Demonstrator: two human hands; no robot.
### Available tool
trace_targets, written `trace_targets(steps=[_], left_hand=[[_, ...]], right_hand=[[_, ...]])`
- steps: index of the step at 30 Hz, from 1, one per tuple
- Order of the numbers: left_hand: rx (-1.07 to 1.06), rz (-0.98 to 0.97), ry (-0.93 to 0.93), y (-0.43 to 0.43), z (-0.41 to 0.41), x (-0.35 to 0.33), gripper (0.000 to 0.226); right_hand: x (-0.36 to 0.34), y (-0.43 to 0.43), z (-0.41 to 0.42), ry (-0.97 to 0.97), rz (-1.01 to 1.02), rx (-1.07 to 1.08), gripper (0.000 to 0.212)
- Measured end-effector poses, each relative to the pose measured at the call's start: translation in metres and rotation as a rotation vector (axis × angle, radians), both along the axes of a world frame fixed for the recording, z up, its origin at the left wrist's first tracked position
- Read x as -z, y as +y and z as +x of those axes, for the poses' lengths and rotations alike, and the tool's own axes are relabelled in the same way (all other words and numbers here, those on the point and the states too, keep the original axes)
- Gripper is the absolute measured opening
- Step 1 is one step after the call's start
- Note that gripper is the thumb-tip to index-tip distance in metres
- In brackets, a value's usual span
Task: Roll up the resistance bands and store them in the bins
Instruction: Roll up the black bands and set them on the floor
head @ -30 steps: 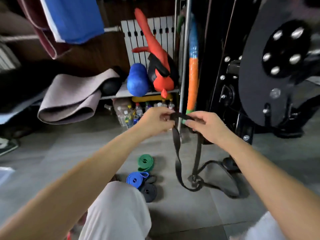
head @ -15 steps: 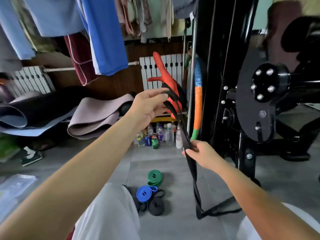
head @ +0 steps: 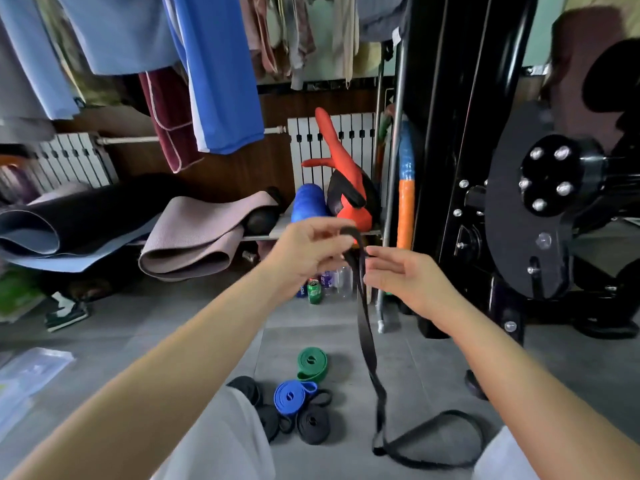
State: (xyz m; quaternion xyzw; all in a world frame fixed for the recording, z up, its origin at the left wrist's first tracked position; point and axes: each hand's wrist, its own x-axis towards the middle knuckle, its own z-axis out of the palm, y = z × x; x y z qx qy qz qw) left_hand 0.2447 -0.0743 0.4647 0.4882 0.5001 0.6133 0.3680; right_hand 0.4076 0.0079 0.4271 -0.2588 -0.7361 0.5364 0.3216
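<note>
Left hand [head: 311, 251] pinches the unrolled black band [head: 363, 327]; right hand [head: 408, 282] waits open beside it. The blue roll [head: 294, 396] lies just beside the green roll [head: 311, 363], neither binned.

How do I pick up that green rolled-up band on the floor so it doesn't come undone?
Come from straight above and pinch the green roll across its two long sides, thumb on one and fingers on the other. It lies flat as a squashed oval with its spiral facing up, so squeezing there should press the layers together and probably keep it wound.
</note>
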Motion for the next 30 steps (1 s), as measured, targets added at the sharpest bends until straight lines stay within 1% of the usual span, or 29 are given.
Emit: trace_targets(steps=[2, 4, 6, 8, 10, 12, 16, 17, 18, 20, 21, 22, 23, 24, 25, 27, 28, 30], left_hand=[[0.011, -0.066, 0.024, 0.003, 0.005, 0.021, 0.025], [0.014, -0.091, 0.037, 0.005, 0.005, 0.038, 0.026], [0.012, -0.092, 0.038, 0.007, 0.002, 0.050, 0.026], [0.000, -0.093, -0.002, 0.009, -0.001, 0.062, 0.026], [-0.003, -0.102, -0.055, 0.013, -0.006, 0.075, 0.025], [0.015, -0.116, -0.110, 0.017, -0.012, 0.089, 0.024], [0.001, -0.125, -0.253, 0.020, -0.028, 0.114, 0.025], [-0.033, -0.135, -0.223, 0.020, -0.033, 0.120, 0.026], [-0.085, -0.158, -0.107, 0.021, -0.038, 0.126, 0.029], [-0.201, -0.208, 0.324, 0.025, -0.044, 0.137, 0.037], [-0.223, -0.211, 0.551, 0.027, -0.045, 0.141, 0.035], [-0.204, -0.210, 0.718, 0.029, -0.045, 0.144, 0.031], [-0.167, -0.228, 0.818, 0.031, -0.044, 0.147, 0.028], [-0.126, -0.275, 0.839, 0.032, -0.043, 0.150, 0.024], [-0.090, -0.341, 0.776, 0.032, -0.043, 0.152, 0.021], [-0.035, -0.470, 0.520, 0.033, -0.044, 0.154, 0.019], [-0.032, -0.518, 0.436, 0.034, -0.044, 0.154, 0.020], [-0.031, -0.572, 0.380, 0.034, -0.042, 0.155, 0.026]], right_hand=[[0.014, -0.002, -0.006, 0.008, 0.055, -0.010, 0.043], [0.028, 0.000, -0.008, -0.079, 0.105, -0.027, 0.030], [0.044, 0.005, -0.010, -0.155, 0.097, -0.051, 0.023], [0.059, 0.008, -0.013, -0.165, 0.054, -0.069, 0.021], [0.073, 0.009, -0.017, -0.133, 0.030, -0.055, 0.019], [0.086, 0.011, -0.022, -0.115, 0.011, -0.040, 0.021], [0.100, 0.027, -0.029, -0.133, 0.024, 0.029, 0.019], [0.101, 0.031, -0.030, -0.132, 0.036, 0.051, 0.021], [0.102, 0.035, -0.031, -0.128, 0.053, 0.057, 0.022], [0.105, 0.041, -0.033, -0.158, 0.100, 0.044, 0.025], [0.108, 0.043, -0.034, -0.195, 0.129, 0.035, 0.025], [0.111, 0.045, -0.036, -0.240, 0.160, 0.030, 0.023], [0.113, 0.046, -0.038, -0.285, 0.189, 0.029, 0.021], [0.115, 0.048, -0.040, -0.324, 0.212, 0.028, 0.020], [0.116, 0.049, -0.042, -0.352, 0.233, 0.024, 0.018], [0.118, 0.050, -0.048, -0.376, 0.270, -0.027, 0.018], [0.119, 0.049, -0.050, -0.377, 0.278, -0.071, 0.019], [0.121, 0.047, -0.056, -0.390, 0.282, -0.124, 0.024]])
